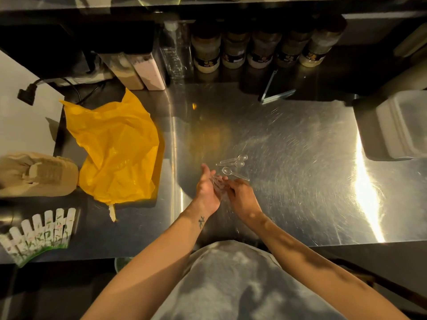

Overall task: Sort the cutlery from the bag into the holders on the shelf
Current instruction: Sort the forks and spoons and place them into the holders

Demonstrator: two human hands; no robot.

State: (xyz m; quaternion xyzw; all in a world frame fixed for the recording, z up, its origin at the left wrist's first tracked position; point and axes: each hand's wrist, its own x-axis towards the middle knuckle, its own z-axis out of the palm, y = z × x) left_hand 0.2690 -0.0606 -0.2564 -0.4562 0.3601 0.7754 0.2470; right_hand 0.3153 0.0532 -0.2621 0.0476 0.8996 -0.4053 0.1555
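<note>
Our left hand (206, 189) lies palm up, fingers straight, cradling a spoon bunch (217, 184); our right hand (240, 195) pinches it. Three loose spoons (240, 163) lie just beyond our hands, the bag (115, 148) off to their left.

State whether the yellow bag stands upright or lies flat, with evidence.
Lying flat: the yellow bag sprawls crumpled and collapsed on the steel counter; contents cannot be told.
</note>
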